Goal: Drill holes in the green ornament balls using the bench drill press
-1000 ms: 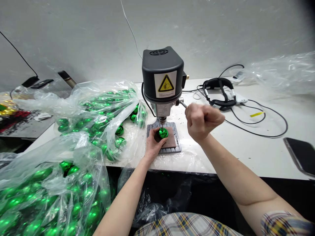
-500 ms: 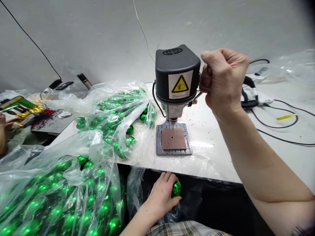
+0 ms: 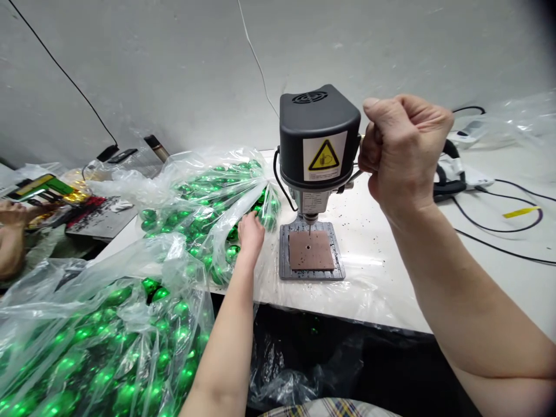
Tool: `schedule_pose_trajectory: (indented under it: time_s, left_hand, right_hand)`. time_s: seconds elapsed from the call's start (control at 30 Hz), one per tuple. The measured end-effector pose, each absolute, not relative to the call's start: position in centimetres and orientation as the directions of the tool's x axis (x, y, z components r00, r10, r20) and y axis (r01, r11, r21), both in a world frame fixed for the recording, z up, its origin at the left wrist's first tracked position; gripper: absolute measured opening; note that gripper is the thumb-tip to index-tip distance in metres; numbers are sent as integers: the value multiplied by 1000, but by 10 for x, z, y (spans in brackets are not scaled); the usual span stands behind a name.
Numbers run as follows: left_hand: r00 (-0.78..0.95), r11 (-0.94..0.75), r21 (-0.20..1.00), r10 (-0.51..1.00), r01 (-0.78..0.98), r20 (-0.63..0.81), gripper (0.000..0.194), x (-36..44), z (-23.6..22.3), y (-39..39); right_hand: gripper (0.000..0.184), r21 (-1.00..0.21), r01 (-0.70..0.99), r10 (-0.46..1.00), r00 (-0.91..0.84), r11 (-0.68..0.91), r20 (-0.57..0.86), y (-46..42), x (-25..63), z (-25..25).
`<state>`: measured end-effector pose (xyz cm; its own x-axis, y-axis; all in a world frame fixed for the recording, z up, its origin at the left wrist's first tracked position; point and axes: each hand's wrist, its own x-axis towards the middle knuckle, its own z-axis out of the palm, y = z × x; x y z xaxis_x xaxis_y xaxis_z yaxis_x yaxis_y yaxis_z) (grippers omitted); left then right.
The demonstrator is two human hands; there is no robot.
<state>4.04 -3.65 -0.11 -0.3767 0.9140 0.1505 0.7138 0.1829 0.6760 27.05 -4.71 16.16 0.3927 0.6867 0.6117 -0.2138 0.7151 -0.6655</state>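
A small black drill press stands on the white table, its bit raised above a bare brown pad on the grey base. My right hand is a fist closed round the press's side lever, held high beside the motor housing. My left hand reaches into the mouth of a clear plastic bag of shiny green balls just left of the press. Its fingers dip among the balls and are hidden.
A second, larger bag of green balls fills the lower left. A dark bag hangs below the table edge. Black cables, a headset and a yellow tag lie at the right. Another person's hands work at far left.
My left hand took the green ball off the pad, carried it below the table edge, then came up to the bag on the table. My right hand raised the lever and holds it up.
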Motion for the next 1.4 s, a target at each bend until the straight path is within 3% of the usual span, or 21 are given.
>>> schedule_pose_trajectory:
  time_s: [0.1, 0.23, 0.4, 0.47, 0.57, 0.67, 0.83, 0.97, 1.03, 1.13, 1.27, 1.4]
  left_hand:
    - [-379, 252, 646, 923, 720, 62, 36, 24, -5, 20]
    - [-327, 221, 641, 944, 735, 50, 45, 15, -16, 42]
    - [-297, 75, 720, 936, 689, 187, 35, 12, -13, 24]
    - [-302, -8, 849, 933, 528, 197, 35, 15, -5, 8]
    - [-218, -31, 998, 975, 50, 41, 43, 26, 13, -23]
    - [-137, 17, 951, 989, -310, -62, 45, 42, 25, -51]
    - [-71, 153, 847, 973, -510, -219, 39, 61, 18, -82]
    - [76, 311, 701, 936, -641, -345, 25, 69, 0, -96]
    - [100, 334, 687, 928, -646, -358, 26, 73, -8, -100]
    - [-5, 240, 784, 955, -573, -296, 34, 79, -20, -103]
    - [-213, 11, 971, 975, -238, -63, 51, 88, -35, -103]
    - [-170, -89, 995, 981, 36, 94, 48, 95, -48, -99]
  right_hand:
    - [47, -675, -197, 689, 389, 711, 612, -48, 270, 162]
    - [47, -670, -190, 683, 377, 718, 625, -48, 270, 163]
    - [49, -651, -187, 666, 373, 736, 646, -47, 271, 161]
    - [48, -644, -186, 661, 361, 742, 658, -47, 272, 159]
    - [48, -648, -182, 664, 359, 739, 656, -46, 272, 159]
    - [48, -657, -183, 670, 372, 731, 642, -46, 272, 160]
    - [48, -663, -168, 673, 349, 730, 652, -45, 274, 158]
    - [48, -661, -122, 660, 317, 741, 681, -44, 276, 156]
    - [49, -660, -106, 655, 313, 743, 687, -44, 277, 155]
    - [51, -673, -111, 669, 306, 731, 677, -42, 277, 155]
    - [52, -689, -109, 682, 322, 716, 657, -42, 276, 155]
    - [49, -717, -105, 699, 356, 689, 620, -48, 273, 160]
